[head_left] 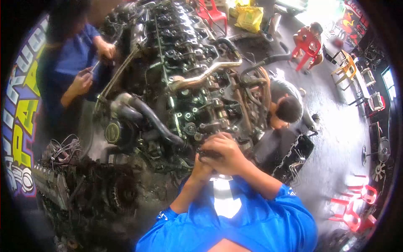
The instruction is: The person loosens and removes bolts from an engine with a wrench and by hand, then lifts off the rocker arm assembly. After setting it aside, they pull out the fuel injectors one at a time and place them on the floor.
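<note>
Close in front of my chest, my right hand [226, 152] is wrapped over a small dark object [211, 154], whose kind I cannot tell. My left hand [203, 169] cups the same object from below and the left, its fingers mostly hidden behind it. Both hands overlap the near end of a large engine [197, 107], its cover off and its rows of rocker arms and bolts exposed. Across the engine's top runs a bent metal pipe [210, 74]. Left of my hands, a thick black hose [154, 122] curves down toward the engine's front.
At the left, a person in dark blue [73, 54] holds a thin tool [96, 65]. Another person [287, 101] bends at the engine's right side, near a dark oil pan [300, 153]. Someone sits on a red chair [307, 52] farther back. Greasy engine parts [105, 189] lie lower left.
</note>
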`<state>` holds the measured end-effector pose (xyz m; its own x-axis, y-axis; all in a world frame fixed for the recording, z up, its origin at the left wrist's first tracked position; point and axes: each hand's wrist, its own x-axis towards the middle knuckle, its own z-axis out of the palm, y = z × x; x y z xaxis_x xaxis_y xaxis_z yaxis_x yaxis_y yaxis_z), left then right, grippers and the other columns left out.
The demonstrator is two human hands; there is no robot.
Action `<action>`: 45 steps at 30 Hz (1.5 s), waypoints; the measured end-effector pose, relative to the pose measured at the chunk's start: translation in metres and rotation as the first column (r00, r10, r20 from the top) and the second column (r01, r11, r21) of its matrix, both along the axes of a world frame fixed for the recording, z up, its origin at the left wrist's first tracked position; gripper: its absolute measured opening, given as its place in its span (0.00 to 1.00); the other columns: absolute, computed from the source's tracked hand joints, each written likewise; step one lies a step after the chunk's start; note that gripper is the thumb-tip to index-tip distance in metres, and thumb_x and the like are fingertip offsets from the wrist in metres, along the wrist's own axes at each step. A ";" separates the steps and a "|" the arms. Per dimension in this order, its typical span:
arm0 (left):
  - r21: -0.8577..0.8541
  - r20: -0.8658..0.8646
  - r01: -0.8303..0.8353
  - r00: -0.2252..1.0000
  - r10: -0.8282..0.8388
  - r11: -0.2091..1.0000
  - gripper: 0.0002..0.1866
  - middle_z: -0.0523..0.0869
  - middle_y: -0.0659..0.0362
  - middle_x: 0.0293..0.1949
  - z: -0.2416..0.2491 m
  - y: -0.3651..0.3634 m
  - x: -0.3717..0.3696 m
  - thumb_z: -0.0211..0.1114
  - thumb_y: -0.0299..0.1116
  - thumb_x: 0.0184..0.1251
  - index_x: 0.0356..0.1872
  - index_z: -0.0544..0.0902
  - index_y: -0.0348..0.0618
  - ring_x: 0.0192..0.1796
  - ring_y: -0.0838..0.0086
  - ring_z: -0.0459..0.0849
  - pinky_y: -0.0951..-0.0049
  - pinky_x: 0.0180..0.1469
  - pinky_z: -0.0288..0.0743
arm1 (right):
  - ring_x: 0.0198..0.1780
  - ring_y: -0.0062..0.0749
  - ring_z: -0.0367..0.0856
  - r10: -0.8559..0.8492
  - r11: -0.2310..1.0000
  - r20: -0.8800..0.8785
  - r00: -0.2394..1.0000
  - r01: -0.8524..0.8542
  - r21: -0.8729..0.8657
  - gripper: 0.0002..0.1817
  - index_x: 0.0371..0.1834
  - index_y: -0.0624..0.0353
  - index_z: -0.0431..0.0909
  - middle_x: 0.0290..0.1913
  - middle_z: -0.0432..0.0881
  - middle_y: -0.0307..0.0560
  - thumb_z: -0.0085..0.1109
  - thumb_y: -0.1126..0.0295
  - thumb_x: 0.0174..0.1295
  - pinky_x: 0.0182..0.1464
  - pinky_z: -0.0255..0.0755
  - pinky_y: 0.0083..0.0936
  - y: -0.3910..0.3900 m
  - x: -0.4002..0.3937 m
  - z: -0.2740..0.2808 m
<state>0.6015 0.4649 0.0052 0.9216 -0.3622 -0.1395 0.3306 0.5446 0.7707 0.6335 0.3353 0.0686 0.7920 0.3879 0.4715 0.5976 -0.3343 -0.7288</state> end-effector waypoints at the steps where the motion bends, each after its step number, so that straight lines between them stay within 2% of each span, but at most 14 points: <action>1: 0.020 0.011 -0.090 0.996 0.090 0.996 0.22 0.77 0.59 0.45 0.006 0.002 0.003 0.66 0.36 0.55 0.49 0.72 0.40 0.46 0.74 0.78 0.73 0.48 0.76 | 0.46 0.38 0.77 0.001 1.000 -0.013 1.000 -0.001 -0.003 0.16 0.37 0.55 0.80 0.39 0.81 0.45 0.68 0.67 0.43 0.54 0.63 0.34 0.003 0.003 0.002; 5: 0.129 -0.042 -0.112 0.992 0.118 0.985 0.19 0.81 0.60 0.39 0.026 0.026 0.009 0.71 0.29 0.49 0.43 0.78 0.39 0.39 0.77 0.80 0.76 0.40 0.77 | 0.49 0.44 0.77 0.066 0.978 -0.070 0.995 -0.051 0.203 0.17 0.41 0.60 0.78 0.46 0.78 0.52 0.67 0.71 0.45 0.52 0.70 0.34 0.006 0.021 0.015; 7: 0.172 -0.120 -0.134 0.981 0.155 0.976 0.17 0.82 0.60 0.35 0.036 0.034 0.014 0.70 0.23 0.47 0.41 0.79 0.38 0.36 0.76 0.81 0.75 0.38 0.76 | 0.48 0.39 0.78 -0.031 0.981 0.039 0.999 0.023 0.194 0.18 0.43 0.59 0.78 0.46 0.79 0.52 0.67 0.72 0.46 0.49 0.72 0.32 -0.004 0.058 0.012; 9: 0.301 -0.023 -0.232 0.968 0.250 0.925 0.14 0.79 0.59 0.26 0.040 0.041 0.015 0.66 0.22 0.47 0.38 0.76 0.36 0.26 0.74 0.76 0.75 0.29 0.70 | 0.44 0.32 0.80 -0.165 0.964 -0.203 0.965 0.202 0.175 0.18 0.45 0.59 0.78 0.44 0.81 0.51 0.66 0.70 0.49 0.47 0.74 0.31 -0.016 0.096 0.018; 13: 0.336 -0.039 -0.418 0.889 0.456 0.844 0.13 0.78 0.58 0.25 0.040 0.049 0.023 0.65 0.22 0.47 0.37 0.76 0.35 0.25 0.73 0.75 0.74 0.29 0.70 | 0.40 0.31 0.82 -0.221 0.960 -0.216 0.951 0.252 0.124 0.20 0.47 0.61 0.77 0.42 0.82 0.53 0.63 0.63 0.53 0.47 0.74 0.27 -0.028 0.211 0.010; 19: 0.311 -0.098 -0.528 0.809 0.579 0.790 0.13 0.77 0.57 0.25 0.026 0.048 0.023 0.65 0.24 0.47 0.36 0.76 0.35 0.25 0.71 0.75 0.71 0.29 0.70 | 0.54 0.48 0.76 -0.557 0.800 -0.192 0.808 0.460 -0.386 0.37 0.55 0.59 0.72 0.50 0.79 0.59 0.62 0.44 0.46 0.57 0.68 0.38 0.012 0.378 0.018; 23: 0.266 -0.147 -0.545 0.793 0.592 0.795 0.13 0.77 0.56 0.25 0.023 0.049 0.022 0.66 0.25 0.47 0.36 0.76 0.34 0.25 0.71 0.75 0.71 0.29 0.70 | 0.58 0.43 0.74 -0.620 0.679 -0.259 0.740 0.341 -0.650 0.34 0.54 0.55 0.74 0.54 0.77 0.52 0.59 0.48 0.44 0.59 0.65 0.38 0.048 0.425 0.032; 29: 0.345 -0.268 -0.383 0.835 0.481 0.857 0.14 0.82 0.63 0.26 0.046 0.056 0.024 0.73 0.28 0.44 0.35 0.81 0.41 0.29 0.78 0.79 0.76 0.32 0.72 | 0.56 0.39 0.76 -0.722 0.559 -0.179 0.669 0.410 -0.721 0.29 0.50 0.56 0.79 0.53 0.79 0.49 0.57 0.53 0.44 0.61 0.56 0.45 0.069 0.453 0.011; 35: 0.299 -0.264 -0.351 0.863 0.430 0.887 0.13 0.83 0.63 0.26 0.048 0.062 0.026 0.74 0.27 0.44 0.33 0.81 0.41 0.28 0.79 0.80 0.78 0.31 0.73 | 0.55 0.43 0.77 -0.733 0.592 -0.215 0.645 0.450 -0.668 0.29 0.48 0.62 0.78 0.52 0.79 0.53 0.57 0.53 0.46 0.56 0.67 0.39 0.061 0.498 -0.011; 38: 0.333 -0.239 -0.313 0.885 0.401 0.889 0.16 0.80 0.59 0.27 0.040 0.062 0.025 0.70 0.22 0.43 0.38 0.80 0.37 0.27 0.75 0.78 0.75 0.29 0.72 | 0.56 0.45 0.76 -0.642 0.567 -0.121 0.757 0.362 -0.740 0.32 0.50 0.65 0.77 0.53 0.77 0.58 0.57 0.49 0.47 0.56 0.68 0.38 0.057 0.501 0.026; 39: 0.332 -0.251 -0.304 0.884 0.395 0.893 0.16 0.80 0.59 0.27 0.038 0.061 0.023 0.70 0.22 0.43 0.38 0.80 0.37 0.27 0.75 0.78 0.75 0.29 0.72 | 0.46 0.41 0.82 -0.534 0.438 0.098 0.840 0.374 -0.818 0.31 0.43 0.66 0.79 0.47 0.81 0.57 0.57 0.49 0.45 0.48 0.74 0.36 0.050 0.521 0.012; 41: 0.324 -0.173 -0.368 0.882 0.438 0.871 0.16 0.80 0.59 0.26 0.036 0.059 0.025 0.69 0.22 0.44 0.37 0.79 0.36 0.26 0.74 0.78 0.75 0.29 0.71 | 0.31 0.37 0.83 -0.271 0.534 0.137 0.953 0.267 -0.802 0.25 0.34 0.64 0.81 0.33 0.83 0.55 0.57 0.51 0.43 0.36 0.77 0.31 0.031 0.540 0.009; 43: 0.270 -0.206 -0.326 0.900 0.385 0.906 0.15 0.80 0.57 0.26 0.034 0.059 0.024 0.68 0.23 0.45 0.38 0.78 0.35 0.25 0.73 0.77 0.74 0.28 0.71 | 0.21 0.32 0.78 -0.270 0.614 0.005 0.963 0.176 -0.770 0.18 0.28 0.61 0.81 0.23 0.81 0.47 0.58 0.57 0.41 0.28 0.75 0.26 0.027 0.536 0.023; 45: 0.278 -0.230 -0.344 0.883 0.409 0.897 0.17 0.79 0.56 0.25 0.034 0.060 0.026 0.67 0.24 0.46 0.40 0.77 0.32 0.24 0.73 0.77 0.74 0.27 0.70 | 0.22 0.31 0.80 -0.375 0.889 -0.432 0.820 0.184 -0.420 0.14 0.29 0.60 0.81 0.22 0.81 0.43 0.60 0.63 0.41 0.27 0.74 0.25 0.038 0.484 0.056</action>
<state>0.6271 0.5247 0.0391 0.8935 0.0757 -0.4426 0.3515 0.4956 0.7943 1.1177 0.3732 0.1244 0.9764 0.1730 -0.1293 0.0339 -0.7140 -0.6993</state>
